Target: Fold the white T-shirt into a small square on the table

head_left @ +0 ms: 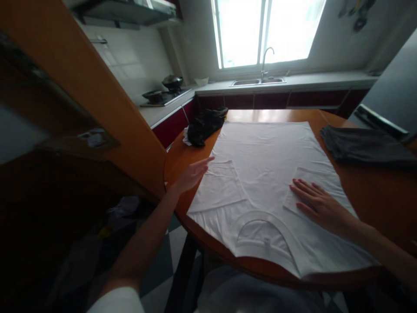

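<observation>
A white T-shirt (267, 152) lies spread out on the round wooden table, its neckline toward me and its hem at the far side. Both sleeves are turned inward over the body. My right hand (314, 202) rests flat on the right sleeve, fingers stretched out. At the shirt's left edge, beside the left sleeve (221, 184), my left hand (193, 174) is held with its fingers extended and nothing in them. Whether its fingertips touch the cloth I cannot tell.
Dark folded cloth (365, 145) lies on the table (276, 114) at the right. A crumpled black item (206, 124) sits at its far left. A wooden door (130, 126) stands close on my left. Behind are a sink (257, 81) and a stove with pans (172, 81).
</observation>
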Tool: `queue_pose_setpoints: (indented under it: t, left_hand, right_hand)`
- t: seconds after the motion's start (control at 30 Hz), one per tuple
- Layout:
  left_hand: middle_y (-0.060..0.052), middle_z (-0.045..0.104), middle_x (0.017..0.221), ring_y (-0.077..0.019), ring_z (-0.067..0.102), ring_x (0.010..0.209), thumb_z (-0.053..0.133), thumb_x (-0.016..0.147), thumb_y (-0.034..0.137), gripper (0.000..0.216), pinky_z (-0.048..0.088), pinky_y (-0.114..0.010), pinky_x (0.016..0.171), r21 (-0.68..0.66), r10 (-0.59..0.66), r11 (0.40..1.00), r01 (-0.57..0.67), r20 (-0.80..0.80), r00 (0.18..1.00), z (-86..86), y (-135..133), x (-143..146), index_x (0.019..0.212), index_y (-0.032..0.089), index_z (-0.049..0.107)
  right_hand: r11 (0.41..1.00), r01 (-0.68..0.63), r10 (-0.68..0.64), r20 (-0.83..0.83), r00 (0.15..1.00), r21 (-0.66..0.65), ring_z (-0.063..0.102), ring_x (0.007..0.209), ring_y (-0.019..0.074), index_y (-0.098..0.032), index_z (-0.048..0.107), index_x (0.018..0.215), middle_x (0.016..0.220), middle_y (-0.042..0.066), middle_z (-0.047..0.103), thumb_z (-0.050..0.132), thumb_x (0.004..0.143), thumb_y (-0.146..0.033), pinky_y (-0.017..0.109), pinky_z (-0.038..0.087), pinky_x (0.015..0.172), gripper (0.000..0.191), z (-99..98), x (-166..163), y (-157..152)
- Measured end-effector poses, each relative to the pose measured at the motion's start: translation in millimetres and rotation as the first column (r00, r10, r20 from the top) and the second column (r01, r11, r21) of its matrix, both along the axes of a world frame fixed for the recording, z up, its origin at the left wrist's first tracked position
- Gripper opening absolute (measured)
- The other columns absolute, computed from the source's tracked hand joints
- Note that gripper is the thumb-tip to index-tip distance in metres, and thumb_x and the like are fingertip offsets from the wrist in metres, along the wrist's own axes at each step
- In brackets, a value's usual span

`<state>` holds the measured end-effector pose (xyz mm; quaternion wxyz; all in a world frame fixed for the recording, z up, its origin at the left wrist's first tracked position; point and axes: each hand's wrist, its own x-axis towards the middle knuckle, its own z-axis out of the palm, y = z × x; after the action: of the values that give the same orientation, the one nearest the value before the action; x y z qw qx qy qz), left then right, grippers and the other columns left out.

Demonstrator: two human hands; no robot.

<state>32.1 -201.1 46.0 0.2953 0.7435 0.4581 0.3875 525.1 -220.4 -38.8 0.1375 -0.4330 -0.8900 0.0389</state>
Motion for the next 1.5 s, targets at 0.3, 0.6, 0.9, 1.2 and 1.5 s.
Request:
queue_pose_setpoints:
  t: [0.3, 0.6, 0.9, 1.2, 1.5]
  left_hand:
    - [-0.007, 0.034, 0.164, -0.0245, 0.024, 0.154, 0.040, 0.106, 0.041, 0.050, 0.020, -0.048, 0.126, 0.025, -0.097, 0.990, 0.141, -0.604, 0.791, -45.7, -37, 14, 0.153, 0.025, 0.046]
    - [-0.005, 0.040, 0.160, -0.0279, 0.034, 0.150, 0.042, 0.103, 0.051, 0.052, 0.028, -0.050, 0.123, 0.161, -0.005, 0.976, 0.147, -0.661, 0.750, -54.6, -30, 5, 0.148, 0.027, 0.054]
    - [0.020, 0.035, 0.159, -0.0312, 0.048, 0.141, 0.043, 0.099, 0.051, 0.057, 0.048, -0.062, 0.108, 0.305, 0.025, 0.922, 0.237, -0.659, 0.751, -75.0, 0, -12, 0.152, 0.062, 0.025]
    - [0.011, 0.065, 0.136, -0.0238, 0.069, 0.113, 0.054, 0.097, 0.052, 0.046, 0.061, -0.046, 0.097, 0.267, -0.058, 0.931, 0.250, -0.566, 0.823, -4.1, -3, 27, 0.142, 0.052, 0.048]
    - [-0.005, 0.074, 0.114, -0.0187, 0.071, 0.099, 0.059, 0.099, 0.035, 0.029, 0.057, -0.029, 0.093, 0.179, -0.465, 0.671, 0.719, -0.654, 0.597, -1.4, 31, 177, 0.124, 0.029, 0.072]
  right_hand:
    - [0.999, -0.037, 0.037, -0.024, 0.999, 0.014, 0.030, 0.151, 0.0293, -0.027, 0.039, 0.157, 0.163, 0.007, 0.034, 0.043, 0.101, -0.047, 0.055, 0.025, 0.123, 0.060, -4.8, 5, 3]
    - [0.989, -0.054, -0.007, -0.414, 0.910, -0.137, 0.048, 0.141, 0.0278, -0.025, 0.059, 0.142, 0.151, 0.012, 0.053, 0.049, 0.100, -0.044, 0.054, 0.035, 0.118, 0.048, 22.1, 1, 7]
    - [0.984, 0.180, -0.163, -0.472, 0.866, -0.010, 0.046, 0.142, 0.0266, -0.025, 0.068, 0.128, 0.145, 0.010, 0.059, 0.056, 0.095, -0.025, 0.053, 0.036, 0.118, 0.035, 24.7, 25, -21]
    - [0.873, 0.487, -0.359, -0.704, 0.613, -0.020, 0.063, 0.079, 0.0180, -0.021, 0.073, 0.094, 0.084, 0.003, 0.067, 0.053, 0.093, -0.019, 0.030, 0.050, 0.072, 0.020, 53.0, 47, -81]
    - [0.830, 0.555, -0.503, -0.510, 0.698, -0.058, 0.068, 0.090, 0.0194, -0.020, 0.077, 0.101, 0.096, 0.006, 0.072, 0.050, 0.089, -0.011, 0.030, 0.053, 0.081, 0.030, 20.7, 17, -167]
